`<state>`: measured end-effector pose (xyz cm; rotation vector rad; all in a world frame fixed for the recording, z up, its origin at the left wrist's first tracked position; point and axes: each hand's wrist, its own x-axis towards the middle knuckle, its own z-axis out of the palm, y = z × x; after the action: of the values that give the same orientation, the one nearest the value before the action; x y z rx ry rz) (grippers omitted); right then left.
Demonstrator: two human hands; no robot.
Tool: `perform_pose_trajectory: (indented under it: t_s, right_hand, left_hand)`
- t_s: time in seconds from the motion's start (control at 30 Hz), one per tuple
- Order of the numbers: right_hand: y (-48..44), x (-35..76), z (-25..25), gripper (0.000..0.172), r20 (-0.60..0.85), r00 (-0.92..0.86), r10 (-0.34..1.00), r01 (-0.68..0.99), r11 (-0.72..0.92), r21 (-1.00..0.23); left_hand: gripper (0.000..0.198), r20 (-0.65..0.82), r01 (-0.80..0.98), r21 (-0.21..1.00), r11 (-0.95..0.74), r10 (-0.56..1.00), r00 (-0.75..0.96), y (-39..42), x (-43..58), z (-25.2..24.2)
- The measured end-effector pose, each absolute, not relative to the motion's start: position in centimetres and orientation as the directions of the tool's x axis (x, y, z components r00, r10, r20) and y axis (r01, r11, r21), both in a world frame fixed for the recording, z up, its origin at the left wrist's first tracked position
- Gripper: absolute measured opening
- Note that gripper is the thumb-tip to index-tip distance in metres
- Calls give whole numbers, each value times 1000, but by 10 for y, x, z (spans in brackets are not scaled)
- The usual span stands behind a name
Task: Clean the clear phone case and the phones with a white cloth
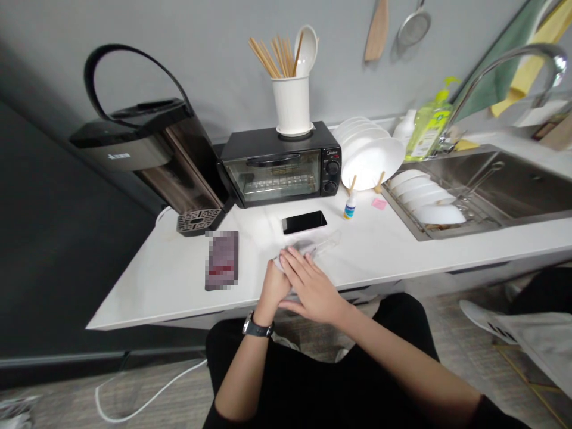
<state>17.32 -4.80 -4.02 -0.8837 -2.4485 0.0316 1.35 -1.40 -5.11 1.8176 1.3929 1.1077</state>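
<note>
Just over the counter's front edge my hands meet around a grey, soft thing that looks like a cloth (304,244). My left hand (276,281), with a dark watch on its wrist, is closed around it, its fingers mostly hidden. Laid across the top, my right hand (313,291) presses the cloth against the left, fingers together. A thin, clear, looped thing (330,242) sticks out beyond the cloth to the right; its kind is unclear. Behind my hands lies a black-screened phone (304,223). A small white bottle with a blue and yellow label (350,206) stands to its right.
A blurred-out dark flat item (222,260) lies left on the counter (147,292). Behind are a drink dispenser (179,161), a toaster oven (279,173) carrying a utensil holder (291,101), and white plates (373,161). Right is a sink (527,196) with bowls. Another person's shoe (485,319) shows low right.
</note>
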Motion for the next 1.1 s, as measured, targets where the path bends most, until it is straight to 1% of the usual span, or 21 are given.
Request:
perform_pose_trajectory:
  t_s: [0.03,0.1,0.17,0.23,0.3,0.33,0.4,0.5,0.57,0.63,0.7,0.77,0.83,0.9,0.93,1.0,1.1]
  right_hand:
    - [-46,179,-39,86,461,-681,569,558,811,-178]
    - [-37,202,-37,82,450,-676,583,580,798,-164]
    - [-27,228,-36,80,469,-582,665,676,715,-175]
    - [-21,243,-37,80,511,-436,741,773,598,-209]
    - [-23,238,-39,82,544,-318,777,816,516,-260]
    - [-27,228,-40,85,550,-302,779,813,512,-279]
    - [-37,203,-42,90,540,-382,750,757,589,-283]
    - [-49,175,-41,95,504,-578,641,619,747,-240]
    - [-47,178,-39,90,493,-644,584,567,798,-205]
    - [-38,200,-37,82,493,-647,582,578,796,-180]
    - [-27,227,-37,76,508,-566,649,663,725,-187]
    - [-19,245,-40,74,544,-398,739,778,586,-226]
    - [-18,246,-43,75,571,-236,786,850,452,-270]
    - [-23,229,-47,81,577,-179,797,867,405,-291]
    - [-28,216,-48,83,571,-204,795,857,427,-287]
    - [-37,190,-46,84,546,-337,767,802,537,-261]
    - [-42,174,-41,85,501,-575,646,648,734,-204]
  left_hand:
    - [18,265,475,833,-284,958,108,-14,13,-51]
    - [19,264,485,825,-291,956,125,-14,15,-50]
    - [21,254,465,835,-294,956,148,-15,18,-48]
    - [25,245,425,855,-295,955,169,-15,22,-47]
    - [29,251,411,859,-306,951,182,-15,23,-48]
    - [28,261,427,848,-315,948,182,-15,23,-49]
    - [26,283,486,808,-332,943,174,-15,20,-51]
    - [23,300,535,770,-346,938,174,-15,13,-52]
    - [22,302,537,767,-352,936,181,-15,10,-52]
    - [24,303,536,767,-353,935,182,-16,12,-49]
    - [26,298,515,781,-353,936,189,-16,16,-46]
    - [26,287,470,810,-350,936,203,-17,20,-43]
    - [28,271,428,837,-341,938,218,-17,23,-42]
    - [27,262,422,846,-328,943,207,-16,23,-43]
    - [26,261,433,842,-321,946,193,-15,22,-44]
    - [23,265,464,829,-311,950,165,-14,18,-48]
    - [20,273,493,813,-308,951,144,-12,13,-52]
